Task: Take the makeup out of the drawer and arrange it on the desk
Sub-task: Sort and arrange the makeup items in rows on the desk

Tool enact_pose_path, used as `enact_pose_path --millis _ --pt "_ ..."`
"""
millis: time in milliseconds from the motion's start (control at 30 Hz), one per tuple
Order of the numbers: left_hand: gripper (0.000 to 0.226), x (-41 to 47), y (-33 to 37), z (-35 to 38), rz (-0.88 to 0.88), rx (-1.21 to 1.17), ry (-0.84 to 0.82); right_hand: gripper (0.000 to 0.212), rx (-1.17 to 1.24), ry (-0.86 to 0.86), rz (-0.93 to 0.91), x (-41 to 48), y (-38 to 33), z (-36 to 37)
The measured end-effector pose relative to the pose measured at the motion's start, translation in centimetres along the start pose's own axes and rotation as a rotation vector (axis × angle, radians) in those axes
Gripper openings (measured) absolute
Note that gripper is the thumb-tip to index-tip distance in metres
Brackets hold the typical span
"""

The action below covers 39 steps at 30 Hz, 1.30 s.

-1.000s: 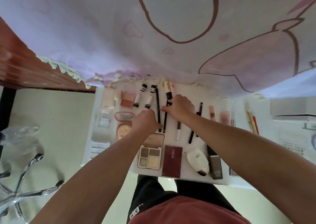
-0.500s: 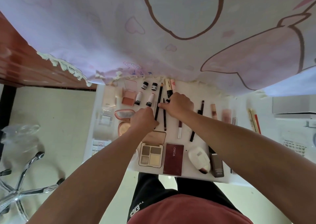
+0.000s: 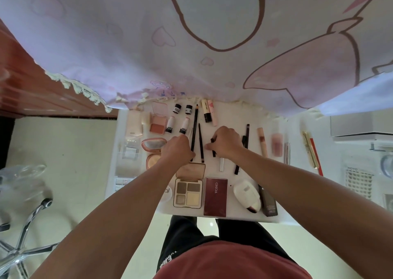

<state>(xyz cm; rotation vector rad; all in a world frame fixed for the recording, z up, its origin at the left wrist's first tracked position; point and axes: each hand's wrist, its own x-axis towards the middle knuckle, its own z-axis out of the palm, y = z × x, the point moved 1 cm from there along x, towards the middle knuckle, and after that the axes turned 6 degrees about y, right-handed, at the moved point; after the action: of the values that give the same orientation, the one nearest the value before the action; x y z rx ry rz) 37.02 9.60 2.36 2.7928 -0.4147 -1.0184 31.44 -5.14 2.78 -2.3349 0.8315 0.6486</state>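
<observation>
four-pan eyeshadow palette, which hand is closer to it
Left. The left hand sits just past the raised lid of the four-pan eyeshadow palette. The right hand is farther off, up and to its right, pinching a short black stick.

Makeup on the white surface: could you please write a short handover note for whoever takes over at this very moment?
Left hand: curled at the lower end of the long black pencil; grip hidden.
Right hand: pinches a short black stick.
Things: eyeshadow palette, red case, blush and tubes lie in rows on the white surface below the cloth.
Done: most pieces are lined up.
Left: probably line up these two sticks. I cannot tell whether this surface is drawer or desk.
</observation>
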Motion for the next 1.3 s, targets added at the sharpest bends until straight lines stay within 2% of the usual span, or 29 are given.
enact_pose_path --millis 133,300,433,567,767,967,1167,1300 --pt "0.019 0.1 -0.2 0.2 0.021 -0.017 -0.005 0.031 -0.052 0.034 -0.030 0.1 -0.9 0.6" --pt "0.014 0.0 -0.3 0.1 0.021 -0.021 -0.013 0.038 -0.086 0.031 -0.046 0.3 -1.1 1.0" --pt "0.015 -0.2 -0.2 -0.2 0.021 -0.020 -0.011 0.027 -0.067 0.050 -0.068 0.3 -0.6 0.2" --pt "0.017 -0.5 -0.2 -0.6 0.014 -0.021 -0.003 0.014 0.018 0.170 -0.086 0.8 -0.6 -1.0" --pt "0.015 -1.0 -0.5 -1.2 0.038 -0.019 0.043 0.022 -0.052 0.324 -0.152 3.0 -2.4 -2.9" --pt "0.020 -1.3 -0.4 -2.2 0.080 -0.050 0.098 0.033 -0.243 0.306 -0.166 4.0 -3.4 -2.8" --pt "0.019 -1.8 -0.1 -3.5 0.096 -0.094 0.126 0.043 -0.260 0.221 -0.168 3.6 -2.7 -3.1" --pt "0.016 -1.8 -0.8 -4.9 0.070 -0.193 0.146 0.031 -0.223 0.206 -0.181 2.3 -2.0 -4.4"
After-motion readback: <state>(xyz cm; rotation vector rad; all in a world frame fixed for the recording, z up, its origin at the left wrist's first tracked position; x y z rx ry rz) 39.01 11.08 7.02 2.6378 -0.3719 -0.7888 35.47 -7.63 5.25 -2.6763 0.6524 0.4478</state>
